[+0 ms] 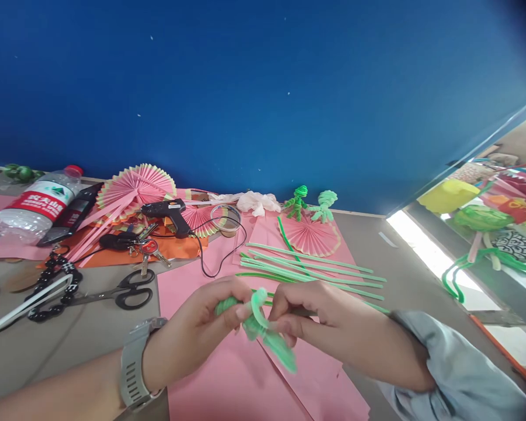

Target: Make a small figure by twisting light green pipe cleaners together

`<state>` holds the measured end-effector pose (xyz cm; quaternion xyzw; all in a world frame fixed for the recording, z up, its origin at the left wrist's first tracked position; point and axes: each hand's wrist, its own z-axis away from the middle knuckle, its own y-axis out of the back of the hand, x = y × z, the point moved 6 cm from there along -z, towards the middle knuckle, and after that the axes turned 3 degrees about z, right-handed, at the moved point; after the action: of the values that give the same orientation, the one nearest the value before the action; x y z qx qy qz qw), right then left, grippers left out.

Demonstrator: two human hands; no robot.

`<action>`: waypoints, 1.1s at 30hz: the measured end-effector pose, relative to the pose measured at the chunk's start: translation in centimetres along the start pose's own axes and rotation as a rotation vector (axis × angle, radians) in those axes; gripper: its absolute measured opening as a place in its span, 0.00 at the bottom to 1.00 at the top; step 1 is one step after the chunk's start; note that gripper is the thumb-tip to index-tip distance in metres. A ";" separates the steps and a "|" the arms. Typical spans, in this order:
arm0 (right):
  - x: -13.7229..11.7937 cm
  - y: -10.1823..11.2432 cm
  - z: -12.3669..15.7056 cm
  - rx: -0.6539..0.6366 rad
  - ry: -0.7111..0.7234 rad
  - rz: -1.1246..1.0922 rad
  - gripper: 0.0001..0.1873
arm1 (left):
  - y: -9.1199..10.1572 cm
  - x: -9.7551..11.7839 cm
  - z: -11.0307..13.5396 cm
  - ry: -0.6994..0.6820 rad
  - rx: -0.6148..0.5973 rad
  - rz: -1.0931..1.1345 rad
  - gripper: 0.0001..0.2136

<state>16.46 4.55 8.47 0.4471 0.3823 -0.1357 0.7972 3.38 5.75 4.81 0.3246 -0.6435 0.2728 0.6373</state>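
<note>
Between my hands is a light green pipe-cleaner figure (279,349), partly coiled, with one end curling up. My left hand (213,318) pinches its wound part between thumb and fingers. The fingers of my right hand (307,313) are closed on the curled end of the same figure. Just behind the hands lie several loose light green pipe cleaners (315,263) and a darker green one (284,234). Two finished-looking coiled figures, one dark green (296,203) and one light green (325,206), stand by the blue wall.
Pink paper sheets (228,386) lie beneath the hands. To the left are black scissors (134,289), keys (151,248), a black glue gun (170,215), a tape roll (226,217), a plastic bottle (39,202) and pleated pink fans (135,190). A blue wall (245,105) rises behind.
</note>
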 end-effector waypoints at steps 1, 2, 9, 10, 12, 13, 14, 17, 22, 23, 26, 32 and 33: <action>0.3 -0.2 -0.2 -0.052 -0.002 -0.007 0.09 | -0.1 0.2 0.1 -0.024 -0.045 -0.021 0.08; 0.5 -0.4 -0.4 -0.109 0.008 -0.011 0.10 | -0.3 0.4 0.2 -0.038 -0.098 -0.040 0.08; 2.1 -1.1 -1.4 -0.262 0.018 0.095 0.06 | -2.2 -0.1 0.5 0.100 -0.415 -0.230 0.11; 2.1 -1.3 -1.5 -0.249 0.017 0.127 0.06 | -2.4 -0.4 0.6 0.126 -0.435 -0.267 0.11; 2.0 -1.7 -1.6 -0.216 0.015 0.180 0.05 | -2.5 -1.2 0.7 0.193 -0.433 -0.338 0.10; 1.8 -2.0 -1.6 -0.189 0.009 0.210 0.05 | -2.5 -1.8 0.8 0.231 -0.411 -0.369 0.09; 1.6 -2.3 -1.6 -0.156 0.002 0.242 0.04 | -2.3 -2.4 0.8 0.264 -0.382 -0.399 0.09; 0.9 -2.9 -1.3 -0.017 -0.024 0.345 0.04 | -2.0 -3.7 0.8 0.292 -0.318 -0.422 0.10; 0.0 -2.4 -0.4 0.106 -0.041 0.497 0.06 | -0.9 -4.0 -0.1 0.321 -0.152 -0.131 0.12; -0.1 -2.1 -0.2 0.100 -0.032 0.483 0.07 | -0.7 -3.7 -0.2 0.298 -0.118 -0.114 0.12; -0.3 -1.0 0.0 0.028 0.014 0.347 0.08 | -0.7 -2.6 -0.2 0.215 -0.101 -0.097 0.10; 1.1 -0.8 -0.8 -0.265 0.065 -0.050 0.10 | -1.1 -0.9 0.4 0.080 -0.183 -0.081 0.10; 1.5 -0.9 -1.0 -0.309 0.074 -0.097 0.10 | -1.1 -0.6 0.4 0.061 -0.205 -0.111 0.10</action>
<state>16.51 5.04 6.50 0.3049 0.4490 -0.0971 0.8342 3.96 4.75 4.10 0.2845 -0.6294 0.1795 0.7005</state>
